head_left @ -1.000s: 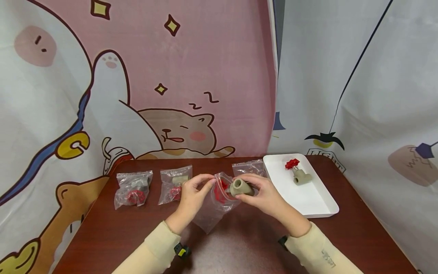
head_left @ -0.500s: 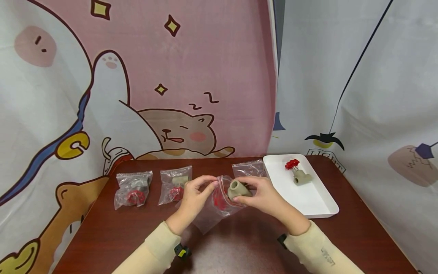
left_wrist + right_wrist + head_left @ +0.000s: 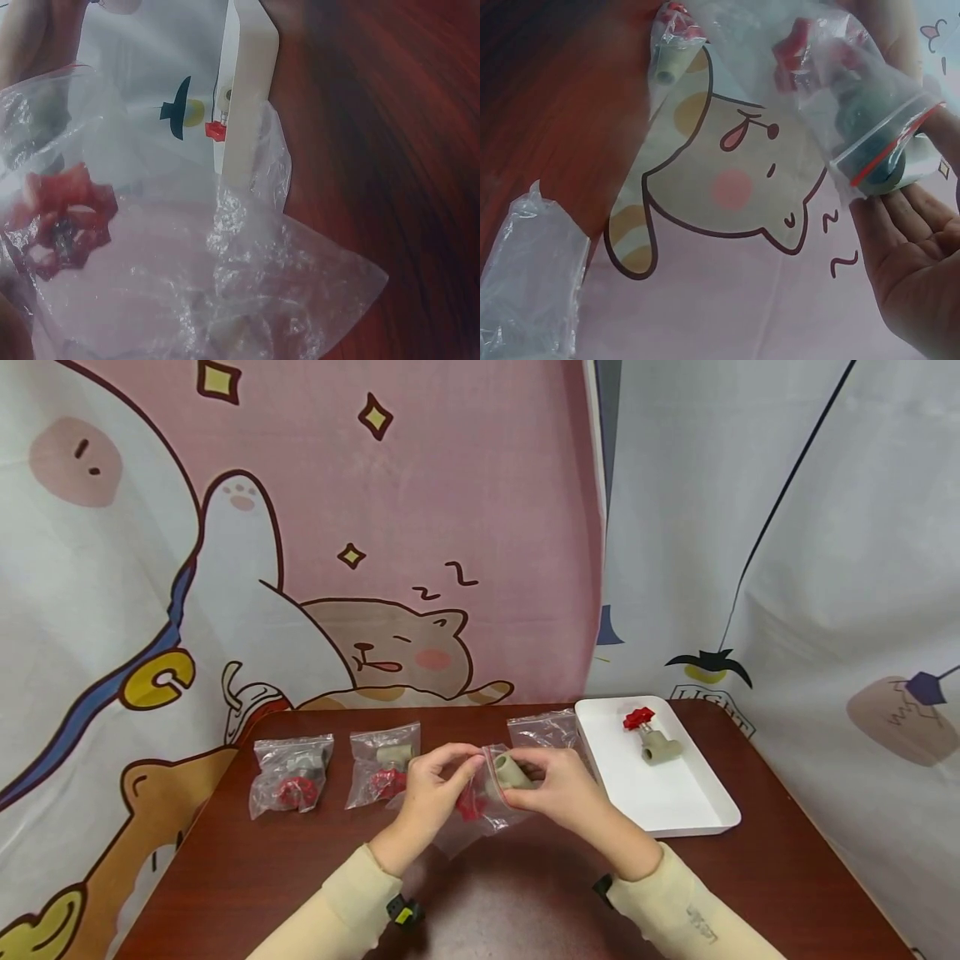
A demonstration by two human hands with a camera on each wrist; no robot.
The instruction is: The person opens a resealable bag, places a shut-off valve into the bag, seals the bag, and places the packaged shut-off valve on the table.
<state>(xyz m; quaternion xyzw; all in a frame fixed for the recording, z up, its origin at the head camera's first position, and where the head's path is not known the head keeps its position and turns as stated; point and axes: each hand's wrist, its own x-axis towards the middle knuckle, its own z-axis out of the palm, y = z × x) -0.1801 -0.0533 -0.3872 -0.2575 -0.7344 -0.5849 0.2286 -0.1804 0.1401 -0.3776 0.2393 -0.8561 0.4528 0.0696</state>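
Observation:
In the head view my left hand [image 3: 426, 797] pinches the zip edge of a clear plastic zip bag [image 3: 491, 822]. My right hand [image 3: 573, 797] grips the beige body of a valve [image 3: 513, 772] at the bag's mouth, thumb in front and fingers behind. The valve's red handwheel [image 3: 71, 217] lies inside the bag, seen through the plastic in the left wrist view. From the right wrist view, the bag's red zip strip [image 3: 896, 146] crosses over the valve body, and one pipe end still sticks out past it. Both hands are held above the table.
Two bagged valves [image 3: 292, 777] lie on the left of the dark wooden table [image 3: 525, 902]. A white tray [image 3: 690, 806] at the right holds another valve [image 3: 658, 747] without a bag. Beside the tray lies a flat zip bag [image 3: 543, 731]. A printed cloth [image 3: 450, 485] hangs behind.
My right hand has moved left with the valve, whose body has gone further into the bag. My left hand keeps its pinch on the zip edge, shifted slightly right.

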